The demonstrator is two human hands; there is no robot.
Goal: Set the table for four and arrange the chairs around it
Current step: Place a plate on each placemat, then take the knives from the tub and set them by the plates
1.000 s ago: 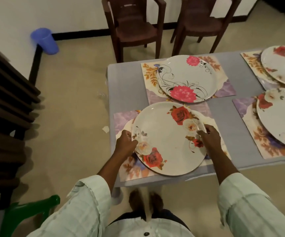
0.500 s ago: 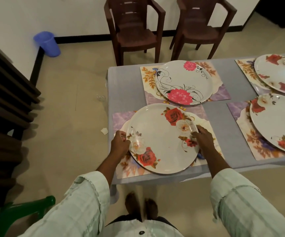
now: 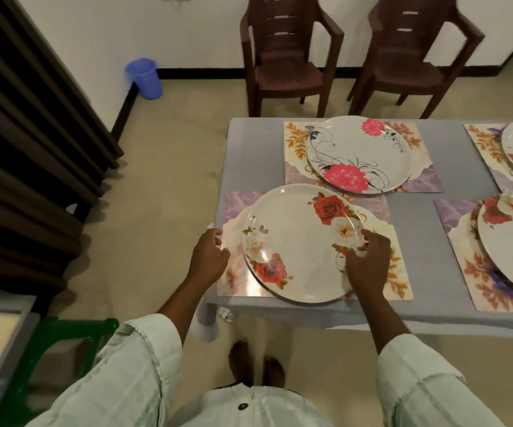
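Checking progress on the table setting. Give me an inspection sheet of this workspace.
Surface: table, grey cloth, four mats.
Job's things: four plates, one per mat; near plate bears left glass and right glass; two brown chairs at far side; green chair near left.
Clutter: paper scrap on floor; blue bin by wall.
Grippers: left hand loose beside near plate, holding nothing; right hand at right glass, grip unclear.
Cables: nothing seen.
Surroundings: white wall, beige floor.

free: bare table (image 3: pixel 249 155) strip left of plates (image 3: pixel 298 245) | blocked: chairs (image 3: pixel 286 57) behind
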